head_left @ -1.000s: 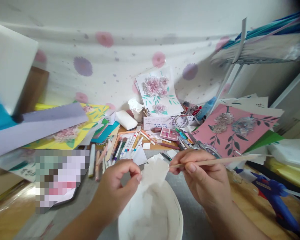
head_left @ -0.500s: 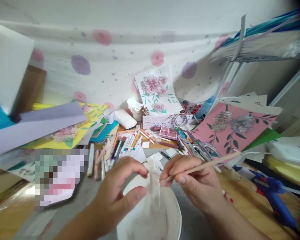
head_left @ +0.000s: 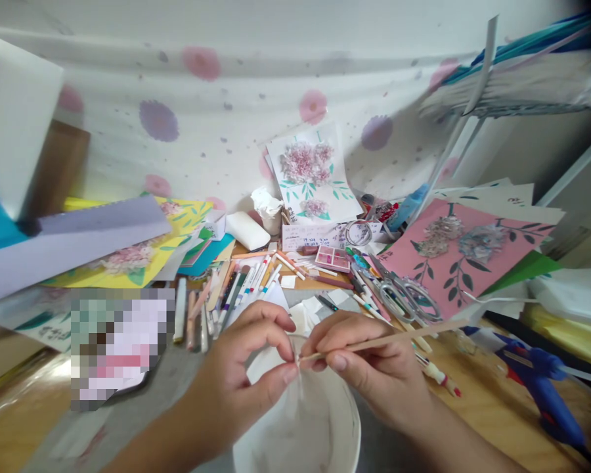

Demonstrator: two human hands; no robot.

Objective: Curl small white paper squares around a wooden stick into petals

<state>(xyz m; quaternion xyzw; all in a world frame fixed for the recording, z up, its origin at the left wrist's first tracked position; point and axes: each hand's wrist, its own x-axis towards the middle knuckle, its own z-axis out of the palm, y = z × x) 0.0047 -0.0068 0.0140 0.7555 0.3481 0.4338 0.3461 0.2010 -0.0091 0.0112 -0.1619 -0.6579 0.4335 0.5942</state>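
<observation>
My right hand (head_left: 374, 361) is closed on a slender wooden stick (head_left: 404, 336), whose far end points out to the right. At the stick's near tip, a thin white paper strip (head_left: 299, 384) hangs down. My left hand (head_left: 249, 364) pinches the strip there between thumb and fingers, close against my right fingertips. Below both hands stands a white round tub (head_left: 355, 430), its inside pale; the strip dangles over it. Just behind the tub lie small white paper pieces (head_left: 308, 314), partly hidden by my fingers.
Markers (head_left: 256, 279) and scissors (head_left: 404, 295) crowd the table behind my hands. A blue glue gun (head_left: 542, 381) lies at right. Flower pictures on pink card (head_left: 467, 246), yellow card (head_left: 142, 263) and white paper (head_left: 342, 197) stand around. A pixelated object (head_left: 123, 348) is at left.
My left thumb and fingers have come together onto the paper strip at the stick's tip; before, they were apart. My right hand has moved slightly left with the stick.
</observation>
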